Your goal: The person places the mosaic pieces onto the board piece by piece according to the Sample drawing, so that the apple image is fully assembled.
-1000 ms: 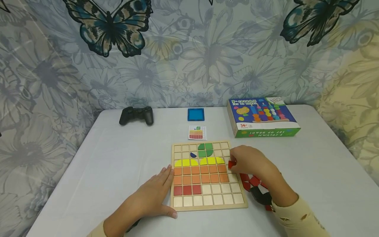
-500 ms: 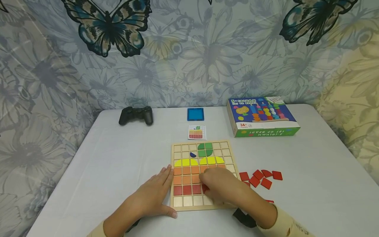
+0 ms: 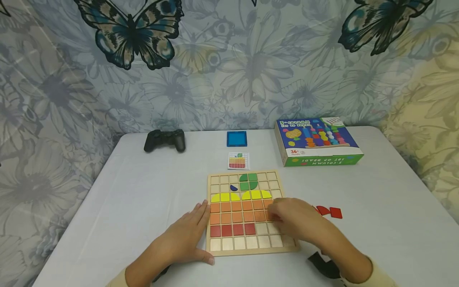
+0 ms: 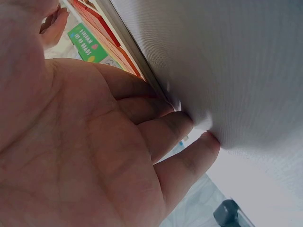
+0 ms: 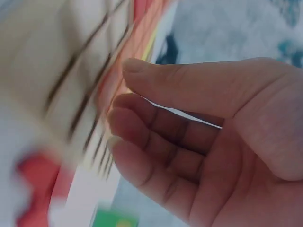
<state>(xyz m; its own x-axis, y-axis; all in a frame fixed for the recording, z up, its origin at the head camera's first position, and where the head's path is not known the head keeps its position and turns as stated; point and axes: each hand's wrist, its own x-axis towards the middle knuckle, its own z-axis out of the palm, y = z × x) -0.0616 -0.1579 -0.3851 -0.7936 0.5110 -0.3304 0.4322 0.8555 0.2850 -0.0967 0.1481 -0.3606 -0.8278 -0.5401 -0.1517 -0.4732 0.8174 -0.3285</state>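
Observation:
A wooden grid board point(image 3: 252, 252) holds flat coloured tiles: green pieces at the top, a blue half-round piece point(image 3: 234, 187), a yellow row point(image 3: 256, 194), two orange rows point(image 3: 226, 218) and a red row whose rightmost square point(image 3: 250, 229) lies in its cell. My left hand point(image 3: 183, 237) rests on the table, its fingers extended against the board's left edge. Above the board's right side is my right hand point(image 3: 299, 221); in the right wrist view its thumb point(image 5: 175, 87) stands apart from the loosely bent fingers, with nothing between them.
Loose red tiles point(image 3: 336, 213) lie right of the board, partly hidden by the right hand. Behind the board are a pattern card point(image 3: 238, 161) and a blue square tray point(image 3: 237, 139). A game controller point(image 3: 165, 140) stands back left, a toy box point(image 3: 319, 141) back right.
My right hand brought a red square from the right to the red row, let it go in the fourth cell, and moved back rightward. The left hand has stayed put.

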